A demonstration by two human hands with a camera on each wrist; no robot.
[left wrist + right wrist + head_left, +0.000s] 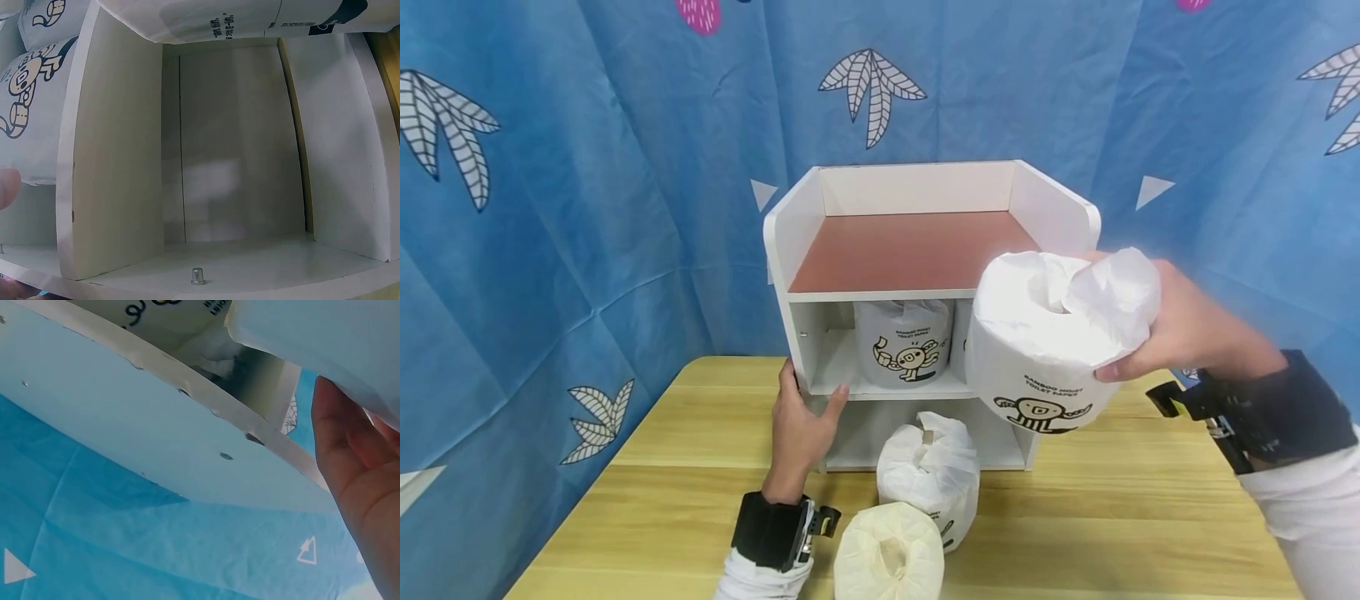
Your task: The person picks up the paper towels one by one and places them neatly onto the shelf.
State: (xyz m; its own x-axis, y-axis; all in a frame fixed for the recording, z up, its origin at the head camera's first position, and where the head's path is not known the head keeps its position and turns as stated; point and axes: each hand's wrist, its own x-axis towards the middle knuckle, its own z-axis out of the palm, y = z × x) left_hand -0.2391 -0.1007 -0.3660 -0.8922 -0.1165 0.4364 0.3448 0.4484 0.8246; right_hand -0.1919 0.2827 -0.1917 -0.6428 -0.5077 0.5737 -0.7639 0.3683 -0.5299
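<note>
In the head view my right hand (1180,325) grips a white paper-wrapped toilet roll (1037,350) printed with a cartoon figure. It is held up in front of the right side of a small white shelf unit (797,242). The right wrist view shows the fingers (337,431) against the roll's wrapper. My left hand (801,433) holds the unit's left side panel at the middle shelf, thumb in front and fingers along the outside. One wrapped toilet roll (902,342) stands on that middle shelf, and another beside it is mostly hidden by the held roll.
A white wrapped roll (928,475) stands on the wooden table (647,492) before the bottom compartment (237,150). Nearer is a cream-wrapped roll (887,558). The unit's top has a brown board (917,250). A blue patterned cloth (625,167) hangs behind.
</note>
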